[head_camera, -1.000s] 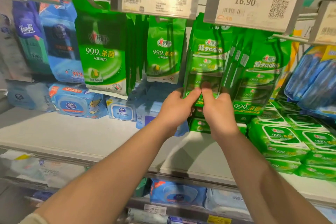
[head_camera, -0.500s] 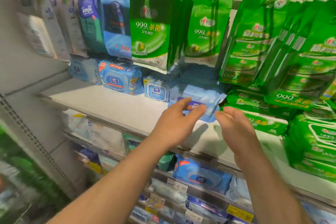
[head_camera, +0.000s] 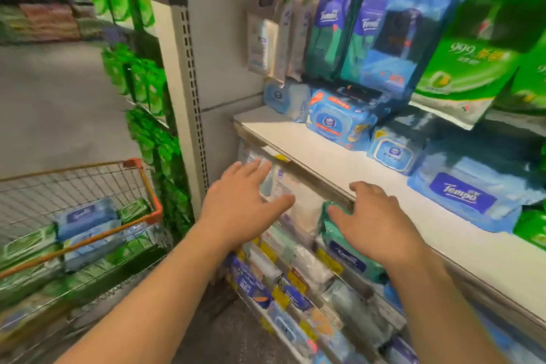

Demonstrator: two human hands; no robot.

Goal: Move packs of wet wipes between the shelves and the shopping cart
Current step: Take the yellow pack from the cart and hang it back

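My left hand hovers with fingers spread in front of the white shelf's front edge, holding nothing. My right hand is beside it, fingers relaxed, also empty, just below the shelf edge. On the shelf lie blue wet wipe packs, a blue Tempo pack and a smaller blue pack. Green 999 packs hang above at the right. The wire shopping cart with an orange rim stands at lower left. It holds blue packs and green packs.
Blue and dark Tempo bags hang above the shelf. Lower shelves below my hands carry more packs and yellow price tags. A grey perforated upright separates this bay from green packs hanging at left. Grey aisle floor lies behind the cart.
The view has swung left and down, bringing the cart into sight. Both hands left the hanging green packs and dropped empty to below the shelf edge.
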